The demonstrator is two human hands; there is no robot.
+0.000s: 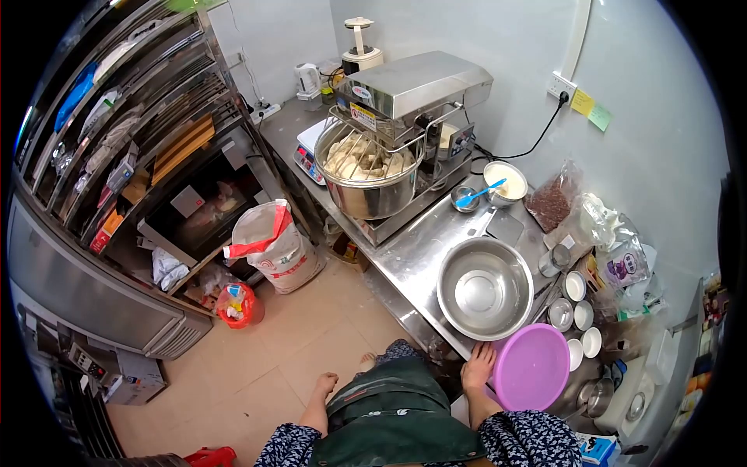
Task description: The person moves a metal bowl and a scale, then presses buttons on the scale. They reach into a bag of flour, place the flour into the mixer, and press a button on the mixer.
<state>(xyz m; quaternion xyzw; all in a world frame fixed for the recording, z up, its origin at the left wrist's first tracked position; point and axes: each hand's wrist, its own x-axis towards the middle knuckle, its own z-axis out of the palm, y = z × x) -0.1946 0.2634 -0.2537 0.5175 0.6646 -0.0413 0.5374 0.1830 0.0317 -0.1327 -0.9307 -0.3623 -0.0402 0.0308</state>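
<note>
My right hand (478, 367) lies on the counter's front edge with its fingers stretched out, beside a pink plastic basin (532, 367). Just beyond it sits a large steel bowl (475, 289), which looks empty. My left hand (326, 382) hangs at my side over the floor, its fingers curled in with nothing visible in them. Farther off stands a dough mixer (420, 82); pale dough (362, 159) fills its steel bowl (373, 198) behind a wire guard. A blue spatula (482, 193) leans across a small metal cup (464, 199) and a bowl of white contents (506, 184).
A digital scale (310, 152) stands left of the mixer. Small white cups (583, 314), tins and plastic bags crowd the counter's right side. An open flour sack (274, 247) and a red bin (240, 305) stand on the floor by the tray rack (148, 101).
</note>
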